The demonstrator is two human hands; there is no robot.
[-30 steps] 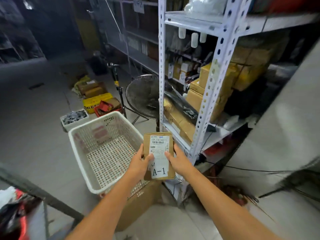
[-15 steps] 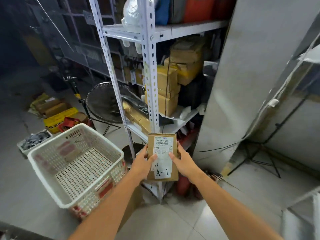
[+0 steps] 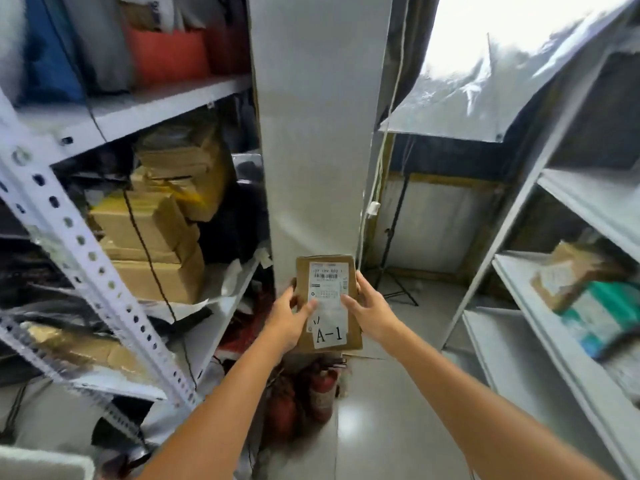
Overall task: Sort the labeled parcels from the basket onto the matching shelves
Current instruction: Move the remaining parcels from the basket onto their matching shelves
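The parcel (image 3: 327, 296) is held upright in front of the foot of the pillar (image 3: 318, 133), its face towards the camera, with the mark "A-1" (image 3: 329, 335) plain to read near its lower edge. Both hands are clamped on it: the left hand (image 3: 289, 315) grips the left edge and the right hand (image 3: 372, 308) the right edge, each with its thumb laid on the printed face.

Left of the pillar stands a rack (image 3: 104, 271) stacked with boxes (image 3: 149, 230). Right of the pillar stands a second rack (image 3: 500, 244), its shelves mostly bare but for a few packets (image 3: 571, 275). At the foot of the pillar, below the parcel, stand red extinguishers (image 3: 322, 389).

The step in hand looks like reading the mark and carrying the parcel to its shelf. No shelf sign can be read on either rack, so which one is A-1 cannot be told. The next move calls for finding the shelf marked A-1, then setting the parcel flat on a bare part of that shelf and letting go.
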